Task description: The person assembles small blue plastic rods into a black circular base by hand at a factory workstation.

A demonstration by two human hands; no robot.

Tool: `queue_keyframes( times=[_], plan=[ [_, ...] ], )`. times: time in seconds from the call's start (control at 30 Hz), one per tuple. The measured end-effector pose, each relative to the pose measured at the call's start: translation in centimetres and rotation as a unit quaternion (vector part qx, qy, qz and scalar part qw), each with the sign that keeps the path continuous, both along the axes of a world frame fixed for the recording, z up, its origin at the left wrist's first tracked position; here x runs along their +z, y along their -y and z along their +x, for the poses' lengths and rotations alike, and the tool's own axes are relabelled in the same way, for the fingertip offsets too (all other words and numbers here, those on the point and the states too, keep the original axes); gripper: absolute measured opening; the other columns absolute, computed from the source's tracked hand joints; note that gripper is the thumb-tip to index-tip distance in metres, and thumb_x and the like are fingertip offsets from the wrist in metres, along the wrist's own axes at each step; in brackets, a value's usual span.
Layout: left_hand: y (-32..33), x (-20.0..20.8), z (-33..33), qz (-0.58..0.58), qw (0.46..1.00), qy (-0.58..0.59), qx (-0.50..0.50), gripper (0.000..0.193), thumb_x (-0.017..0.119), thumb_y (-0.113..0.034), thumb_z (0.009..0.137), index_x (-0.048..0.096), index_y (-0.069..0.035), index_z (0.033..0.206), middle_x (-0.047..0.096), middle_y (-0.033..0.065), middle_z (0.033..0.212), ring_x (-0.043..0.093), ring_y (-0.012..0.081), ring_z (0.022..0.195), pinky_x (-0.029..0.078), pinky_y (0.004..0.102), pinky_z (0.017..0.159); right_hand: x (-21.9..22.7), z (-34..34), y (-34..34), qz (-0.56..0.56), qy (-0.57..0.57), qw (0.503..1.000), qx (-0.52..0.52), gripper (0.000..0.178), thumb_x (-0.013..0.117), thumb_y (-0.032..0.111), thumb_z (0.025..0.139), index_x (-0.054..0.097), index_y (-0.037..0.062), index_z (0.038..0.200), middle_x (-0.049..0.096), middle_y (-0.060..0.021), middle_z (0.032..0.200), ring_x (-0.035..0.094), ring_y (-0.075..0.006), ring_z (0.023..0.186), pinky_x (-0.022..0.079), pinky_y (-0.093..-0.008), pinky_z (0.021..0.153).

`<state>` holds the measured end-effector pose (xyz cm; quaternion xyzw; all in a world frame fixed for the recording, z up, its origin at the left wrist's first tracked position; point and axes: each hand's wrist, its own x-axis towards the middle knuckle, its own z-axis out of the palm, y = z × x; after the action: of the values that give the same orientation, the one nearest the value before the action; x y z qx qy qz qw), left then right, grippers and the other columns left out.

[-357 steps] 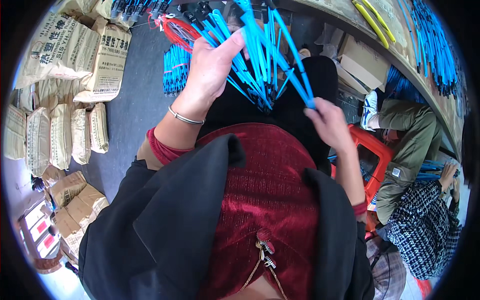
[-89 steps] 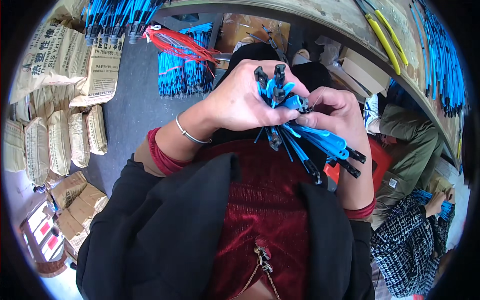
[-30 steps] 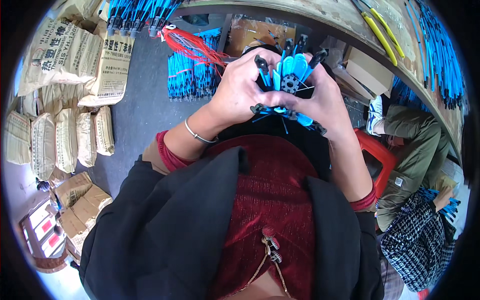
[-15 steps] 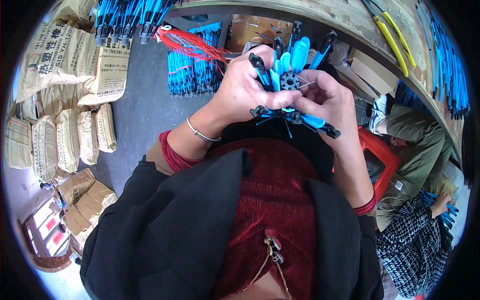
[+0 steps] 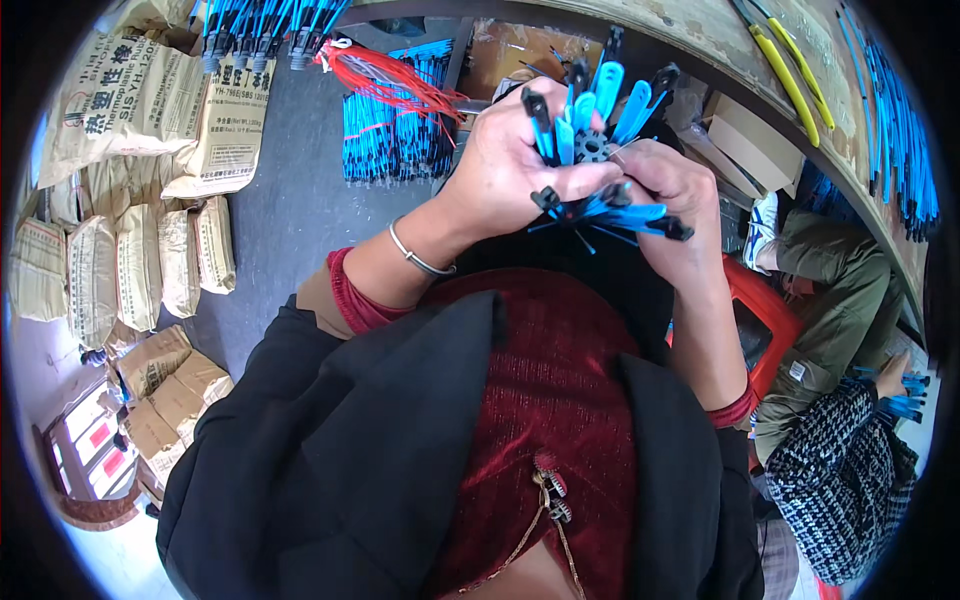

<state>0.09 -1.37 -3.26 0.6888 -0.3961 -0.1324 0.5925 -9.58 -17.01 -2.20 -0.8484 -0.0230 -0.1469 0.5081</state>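
My left hand is closed around a bundle of blue plastic arms with black ends, which fan out from a black notched hub. Its thumb lies along the near side of the hub. On the other side, my right hand pinches a thin pale wire at the hub's edge. Several arms stick up past the fingers, while others point down and right below my hands. Most of the right hand's curled fingers are hidden.
Above hangs a wooden bench with yellow-handled pliers. Red strands dangle left, over stacked blue rods. Paper sacks line the left side. At right are a red stool and a co-worker's hand with blue parts.
Both hands and the blue-armed hub have shifted slightly right and up in view. My right fingers are drawn closer to the hub, and less wire shows.
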Motion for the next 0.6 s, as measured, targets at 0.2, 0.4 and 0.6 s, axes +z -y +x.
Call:
queue_keyframes(
  times=[0.2,0.4,0.6],
  plan=[
    [0.7,1.1,-3.2,-0.060,0.973,-0.217,0.047,0.045,0.073,-0.006,0.070,0.049,0.000,0.107,0.055,0.0071,0.095,0.055,0.0141,0.086,0.046,0.0287,0.077,-0.8,-0.5,0.1,0.113,-0.061,0.992,-0.012,0.019,0.068,0.003,0.071,0.066,-0.0002,0.090,0.064,-0.0096,0.075,0.061,-0.0163,0.066,0.047,-0.0257,0.061],
    [1.0,0.9,-3.2,-0.039,0.972,-0.225,0.051,0.047,0.069,-0.004,0.072,0.044,-0.001,0.112,0.054,0.0063,0.094,0.054,0.0135,0.087,0.045,0.0281,0.079,-1.3,-0.6,0.4,0.247,-0.158,0.956,-0.019,0.019,0.065,-0.002,0.072,0.065,-0.0028,0.091,0.066,-0.0056,0.079,0.060,-0.0100,0.071,0.048,-0.0225,0.065],
    [1.3,-0.5,-2.0,-0.061,0.987,-0.138,0.050,0.037,0.067,-0.007,0.071,0.045,-0.002,0.102,0.059,0.0067,0.084,0.057,0.0119,0.072,0.048,0.0275,0.069,-0.5,0.0,0.6,0.229,-0.171,0.958,-0.013,0.009,0.064,0.000,0.078,0.063,-0.0031,0.086,0.062,-0.0029,0.078,0.056,-0.0086,0.071,0.046,-0.0210,0.066]
  ],
)
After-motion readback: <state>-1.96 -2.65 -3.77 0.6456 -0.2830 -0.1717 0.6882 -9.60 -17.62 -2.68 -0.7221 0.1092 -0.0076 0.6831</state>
